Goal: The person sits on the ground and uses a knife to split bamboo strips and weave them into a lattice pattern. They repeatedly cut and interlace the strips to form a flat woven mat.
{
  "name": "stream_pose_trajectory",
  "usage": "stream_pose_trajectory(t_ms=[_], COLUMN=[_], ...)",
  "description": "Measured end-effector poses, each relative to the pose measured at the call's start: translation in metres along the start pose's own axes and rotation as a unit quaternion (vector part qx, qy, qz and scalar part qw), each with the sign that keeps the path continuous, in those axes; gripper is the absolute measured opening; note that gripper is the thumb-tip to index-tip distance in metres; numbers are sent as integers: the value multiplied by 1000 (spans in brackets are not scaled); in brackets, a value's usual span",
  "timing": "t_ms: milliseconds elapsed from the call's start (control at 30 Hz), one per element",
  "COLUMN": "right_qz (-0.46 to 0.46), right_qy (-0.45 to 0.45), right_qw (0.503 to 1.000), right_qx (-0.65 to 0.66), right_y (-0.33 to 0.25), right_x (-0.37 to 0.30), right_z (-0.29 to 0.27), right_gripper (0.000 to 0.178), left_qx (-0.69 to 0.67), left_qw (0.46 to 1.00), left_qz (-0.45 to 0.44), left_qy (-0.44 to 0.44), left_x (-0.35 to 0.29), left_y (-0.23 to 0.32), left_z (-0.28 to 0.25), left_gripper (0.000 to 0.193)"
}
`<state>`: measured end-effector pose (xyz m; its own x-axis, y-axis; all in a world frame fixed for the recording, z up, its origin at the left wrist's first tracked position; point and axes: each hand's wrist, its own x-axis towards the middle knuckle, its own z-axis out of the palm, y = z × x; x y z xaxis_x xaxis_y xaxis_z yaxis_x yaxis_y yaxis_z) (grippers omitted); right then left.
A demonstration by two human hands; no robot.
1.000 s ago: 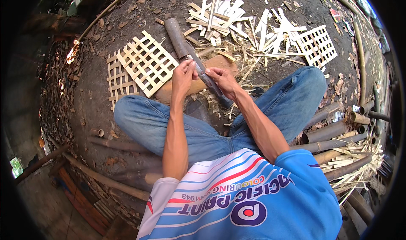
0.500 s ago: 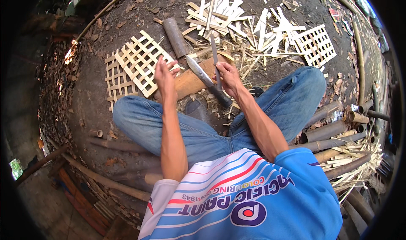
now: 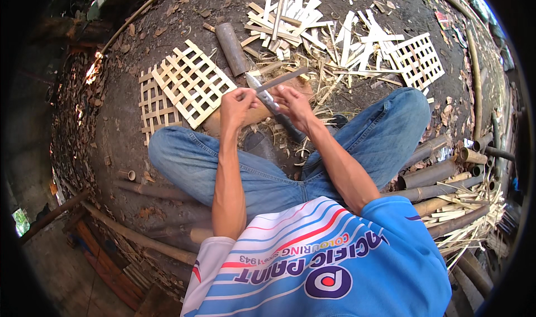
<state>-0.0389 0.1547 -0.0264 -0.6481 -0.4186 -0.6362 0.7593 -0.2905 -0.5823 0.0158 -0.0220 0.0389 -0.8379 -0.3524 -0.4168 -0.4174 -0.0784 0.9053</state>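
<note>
A dark, narrow bamboo strip (image 3: 290, 77) slants up to the right in front of me. My left hand (image 3: 237, 106) is closed, pinching its lower left end between thumb and fingers. Curled fingers of my right hand (image 3: 294, 104) hold the strip near its middle. Beneath both hands lies a large knife (image 3: 266, 99) with a dark handle, its blade resting across a brown wooden block (image 3: 254, 116). The hands hide part of the knife and the block.
Two woven bamboo lattices (image 3: 192, 82) lie at left and another lattice (image 3: 420, 60) at far right. A bamboo tube (image 3: 230, 49) lies beyond the knife. Pale strips (image 3: 287, 24) are heaped at the back; dark bamboo poles (image 3: 427, 173) lie right of my knee.
The strip has swung from nearly upright to a slant. My left hand, previously open and apart, has moved right and taken its end. My right hand has shifted slightly.
</note>
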Motion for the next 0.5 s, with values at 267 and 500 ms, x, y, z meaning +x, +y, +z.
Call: stream_pose_trajectory(t_ms=[267,500], right_qz=[-131,-89], right_qy=[28,54], right_qw=[692,799], right_qx=[-709,-592], right_y=[60,55], right_x=[-7,2], right_z=[-37,-26], right_gripper=[72,53], left_qx=[83,104], left_qw=[961,929], left_qz=[110,200], left_qy=[242,293], left_x=[0,6], left_y=[19,12], left_z=[-28,-34], left_gripper=[25,26])
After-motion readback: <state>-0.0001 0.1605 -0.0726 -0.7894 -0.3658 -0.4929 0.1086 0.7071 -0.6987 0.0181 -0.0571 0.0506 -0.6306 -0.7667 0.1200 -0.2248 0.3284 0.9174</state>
